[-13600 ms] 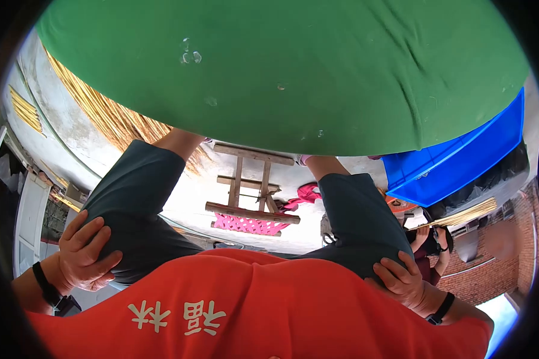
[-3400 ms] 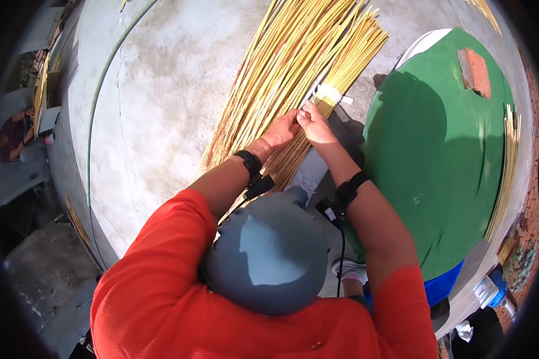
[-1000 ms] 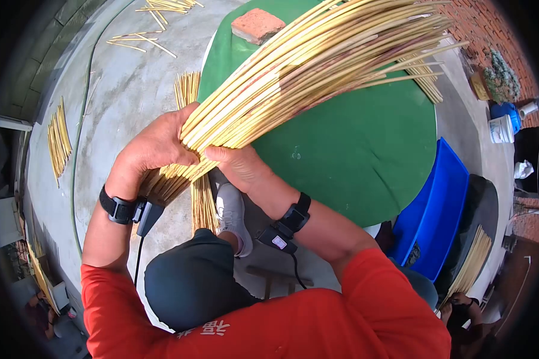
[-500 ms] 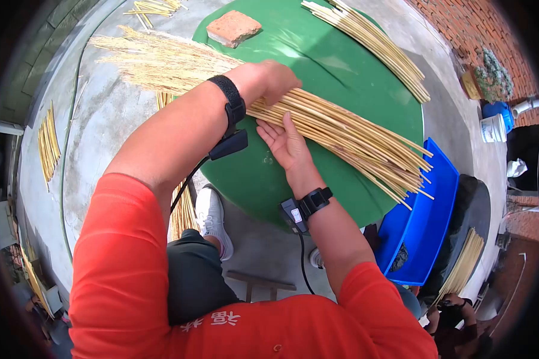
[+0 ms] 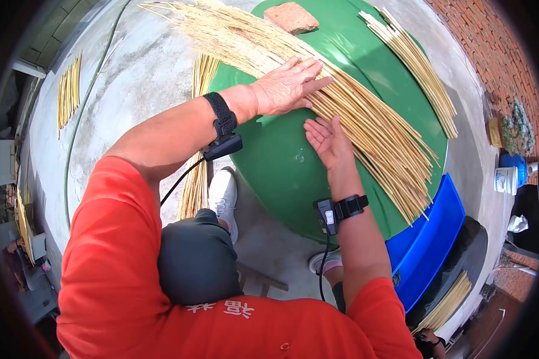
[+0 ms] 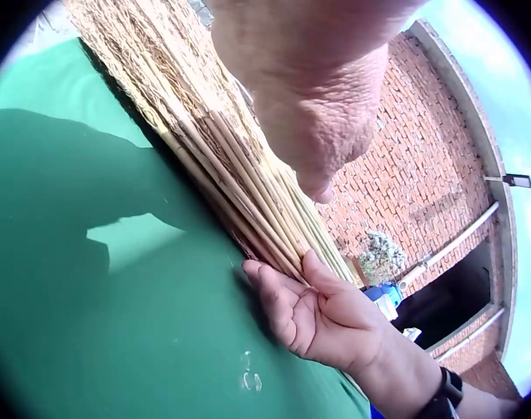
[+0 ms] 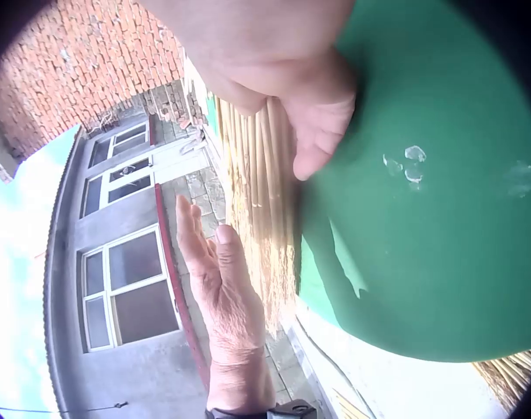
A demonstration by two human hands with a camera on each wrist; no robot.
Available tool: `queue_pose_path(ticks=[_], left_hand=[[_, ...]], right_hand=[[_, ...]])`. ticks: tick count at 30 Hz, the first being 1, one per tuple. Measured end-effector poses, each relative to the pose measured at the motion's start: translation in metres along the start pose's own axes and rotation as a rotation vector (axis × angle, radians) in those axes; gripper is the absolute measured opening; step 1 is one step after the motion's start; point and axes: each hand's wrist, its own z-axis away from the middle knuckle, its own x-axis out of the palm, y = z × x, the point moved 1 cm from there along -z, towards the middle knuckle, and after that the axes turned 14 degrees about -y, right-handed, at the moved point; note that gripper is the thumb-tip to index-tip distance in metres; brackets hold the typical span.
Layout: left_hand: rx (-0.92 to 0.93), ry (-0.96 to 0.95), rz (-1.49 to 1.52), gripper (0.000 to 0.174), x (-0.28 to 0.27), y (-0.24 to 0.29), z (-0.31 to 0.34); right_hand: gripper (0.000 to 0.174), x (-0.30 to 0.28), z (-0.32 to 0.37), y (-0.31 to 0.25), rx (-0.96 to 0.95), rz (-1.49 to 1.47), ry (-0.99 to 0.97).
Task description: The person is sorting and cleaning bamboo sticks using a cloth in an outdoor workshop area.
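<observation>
The green table (image 5: 269, 173) runs past the head view's top edge. On it, the left hand (image 5: 284, 90) hides part of the stalks (image 5: 374, 134), and pale marks (image 7: 414, 166) are too small to identify. Beside the table, a leg (image 5: 197, 257) covers much of a stool (image 5: 263, 277); the table's rim hides part of a blue tub (image 5: 430, 248).

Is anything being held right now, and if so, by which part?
No grip shows: the stalks lie on the table. The left hand is open over them, the right hand open at their near edge; contact is unclear.
</observation>
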Motion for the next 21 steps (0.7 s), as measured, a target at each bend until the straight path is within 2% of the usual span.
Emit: queue_pose_path(ticks=[2, 4, 8, 10, 11, 13, 18, 21], left_hand=[[-0.012, 0.034, 0.049, 0.055, -0.002, -0.002, 0.049], [-0.154, 0.160, 0.143, 0.043, 0.008, -0.019, 0.108], [-0.808, 0.181, 0.288, 0.026, 0.083, -0.062, 0.245], [-1.027, 0.115, 0.449, 0.021, 0.134, -0.072, 0.304], [-1.045, 0.112, 0.465, 0.021, 0.153, -0.073, 0.319], [-1.289, -0.049, 0.650, 0.019, 0.189, -0.072, 0.339], [-1.349, 0.041, 0.807, 0.024, 0.241, -0.090, 0.302], [-1.418, -0.095, 0.745, 0.029, 0.244, -0.106, 0.263]], right_hand=[[0.061, -0.001, -0.003, -0.005, -0.006, 0.049, 0.007], [0.057, 0.002, 0.003, -0.001, -0.012, 0.232, -0.037], [0.036, -0.013, 0.019, 0.004, 0.096, 0.477, 0.027], [0.028, -0.014, 0.025, 0.010, 0.101, 0.565, 0.062], [0.028, -0.017, 0.028, 0.011, 0.122, 0.577, 0.060], [0.024, -0.024, 0.032, 0.008, 0.180, 0.737, 0.088], [0.021, -0.031, 0.035, 0.011, 0.137, 0.770, 0.101], [0.019, -0.028, 0.036, 0.008, 0.169, 0.739, 0.104]])
